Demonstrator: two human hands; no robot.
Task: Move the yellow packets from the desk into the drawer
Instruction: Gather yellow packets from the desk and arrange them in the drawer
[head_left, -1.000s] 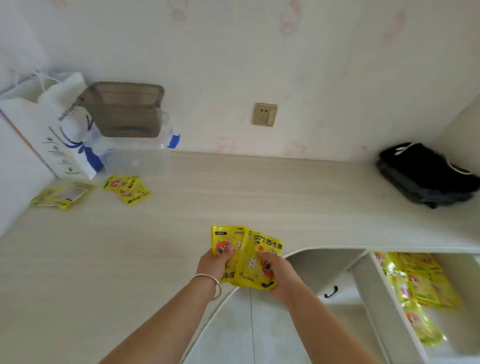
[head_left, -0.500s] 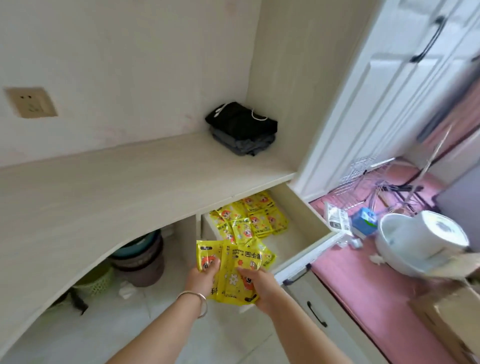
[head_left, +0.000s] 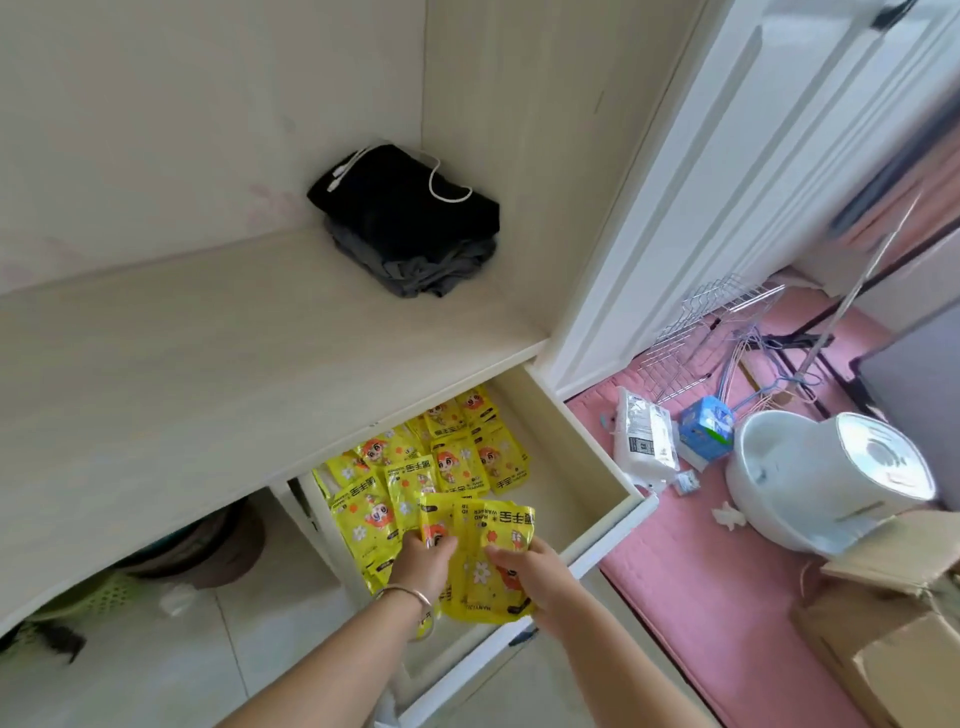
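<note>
Pale surface (head_left: 208, 374) fills the left of the frame; open drawer (head_left: 597, 467), lower centre, holds yellow packets (head_left: 457, 457). Left hand (head_left: 421, 564) and right hand (head_left: 540, 577) grip a fanned bunch (head_left: 483, 561), apparently several, above the drawer.

Back of the drawer (head_left: 582, 447) hidden under the desk (head_left: 208, 374). Held packets (head_left: 485, 561) partly covered by both hands. Cardboard box (head_left: 893, 639) cut off at the right edge. Packet print too small to read.
</note>
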